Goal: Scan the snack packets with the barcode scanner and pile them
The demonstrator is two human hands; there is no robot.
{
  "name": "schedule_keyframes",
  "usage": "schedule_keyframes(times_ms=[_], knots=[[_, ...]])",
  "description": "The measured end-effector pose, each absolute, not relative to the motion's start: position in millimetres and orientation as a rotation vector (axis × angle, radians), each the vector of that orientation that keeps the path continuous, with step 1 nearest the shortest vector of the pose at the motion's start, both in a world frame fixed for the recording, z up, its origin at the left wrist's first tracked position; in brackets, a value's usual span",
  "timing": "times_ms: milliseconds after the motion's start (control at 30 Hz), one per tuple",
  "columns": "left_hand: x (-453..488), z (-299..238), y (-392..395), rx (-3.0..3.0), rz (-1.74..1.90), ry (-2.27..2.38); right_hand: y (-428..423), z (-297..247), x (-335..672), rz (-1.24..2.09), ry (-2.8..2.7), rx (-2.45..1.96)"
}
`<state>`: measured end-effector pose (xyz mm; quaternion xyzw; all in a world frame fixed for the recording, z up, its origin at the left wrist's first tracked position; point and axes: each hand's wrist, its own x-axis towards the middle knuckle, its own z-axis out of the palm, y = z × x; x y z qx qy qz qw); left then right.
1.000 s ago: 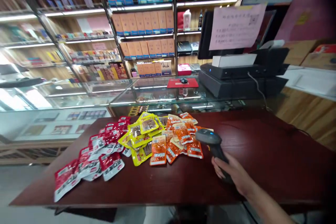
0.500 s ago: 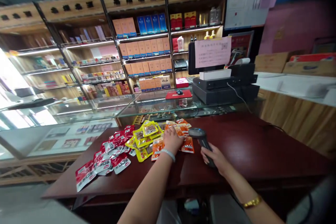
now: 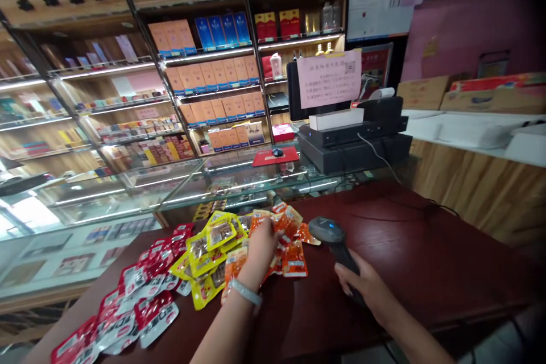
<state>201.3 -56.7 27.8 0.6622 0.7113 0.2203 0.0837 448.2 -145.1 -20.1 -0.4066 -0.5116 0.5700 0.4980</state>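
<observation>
On the dark red table, my left hand (image 3: pixel 263 245) reaches into a pile of small orange snack packets (image 3: pixel 294 260), its fingers closed on one orange packet (image 3: pixel 286 220) at the top. Part of the grip is hidden behind the hand. My right hand (image 3: pixel 362 278) is wrapped round the handle of a black barcode scanner (image 3: pixel 327 232), whose head points left, over the table beside the orange packets. Yellow snack packets (image 3: pixel 205 256) lie heaped left of my left hand. Farther left, red and white packets (image 3: pixel 147 278) spread in overlapping rows.
Behind the table (image 3: pixel 409 244) runs a glass display counter (image 3: pixel 183 182) with a mouse (image 3: pixel 277 152) on a red mat (image 3: pixel 261 157). A cash register (image 3: pixel 354 145) stands at the back right, its cable hanging down. Shelves of boxed goods (image 3: pixel 205 75) line the wall.
The view has turned and come nearer, so the packets appear larger and farther left. My left hand has moved among the orange packets; my right hand still holds the scanner.
</observation>
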Motion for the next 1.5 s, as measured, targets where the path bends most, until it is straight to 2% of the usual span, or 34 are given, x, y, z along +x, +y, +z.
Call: schedule_keyframes(times_ms=[100,233,533,733,967,1133,1233,1333,1500], knots=[[241,13,-40,1.862,0.9,1.874,-146,-19,460,1.255,-1.243,-1.041],[292,-8,-29,1.771,1.001,1.662,-143,-24,469,1.171,-1.173,-1.071],[320,-22,-24,1.709,1.047,1.549,-139,-40,479,1.228,-0.983,-0.973],[337,-35,-33,1.578,0.925,1.122,-143,-51,476,1.268,-0.939,-0.977],[299,-4,-43,2.225,0.961,1.422,-142,-49,475,1.298,-0.939,-0.992],[290,2,-47,2.443,0.81,1.785,-143,-46,474,1.317,-0.905,-0.992],[293,-11,-47,2.451,0.572,1.935,-143,-46,474,1.335,-0.886,-0.967],[296,-22,-47,2.459,0.384,1.892,-144,-45,474,1.325,-0.894,-0.969],[306,-16,-55,2.538,0.437,1.47,-143,-45,475,1.297,-0.941,-0.993]])
